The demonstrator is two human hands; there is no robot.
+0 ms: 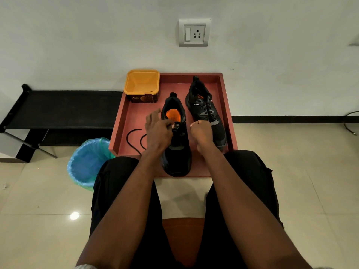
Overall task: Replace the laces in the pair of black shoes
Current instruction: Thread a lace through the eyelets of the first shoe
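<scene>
Right now the near black shoe [177, 144] lies in the red tray [134, 115], beside its laced mate [206, 111]. Your left hand [158, 131] pinches at its tongue, fingers curled; your right hand [201, 131] is fisted just beside it, contents unclear. A loose black lace [134, 139] lies left.

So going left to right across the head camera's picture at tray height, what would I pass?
Black bench → blue-lined bin → loose black lace on the red tray → left hand → near shoe → right hand → far shoe.
</scene>
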